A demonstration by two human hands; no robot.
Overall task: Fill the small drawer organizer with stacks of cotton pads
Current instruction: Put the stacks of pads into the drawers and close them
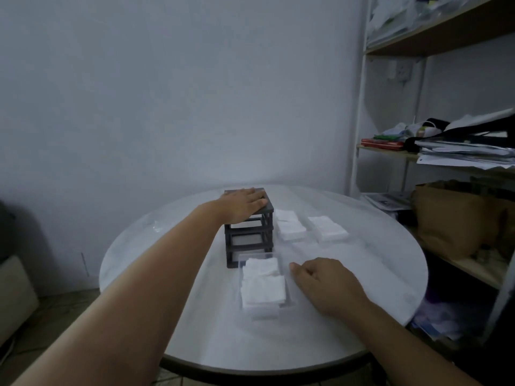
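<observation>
Round white table (195, 344), seen from above the near edge. Clock bearings are taken from the table's centre.

- 11 o'clock: left hand (245, 203) lies flat on top of the dark drawer frame (250, 238), fingers straight, palm down. It grasps nothing and seems to be steadying the frame.
- The frame stands upright with three tiers. The upper two slots are see-through and empty.
- 6 o'clock of the frame, touching its base: a clear drawer (289, 302) with its long side running toward the viewer. Its far end is at the mouth of the bottom slot. I cannot tell whether it is partly in.
- The drawer holds cotton pads (263, 288) in two white stacks, one behind the other, filling it to about the rim.
- 4 o'clock, just beside the drawer's right wall: right hand (326, 285), knuckles up, fingers curled under, one fingertip near the drawer's far right corner. I cannot tell whether it pinches the wall or only rests on the table.
- 1 o'clock, just right of the frame: two more pad stacks (289, 225) and (328, 228), side by side. Too blurred to say whether they sit in clear trays.
- Far right, off the table: cluttered shelving (446, 162).

Progress, as a judgement: one drawer is loaded and about to be slid home. Two slots are still open and the two stacks are still outside. Roughly a third done.
</observation>
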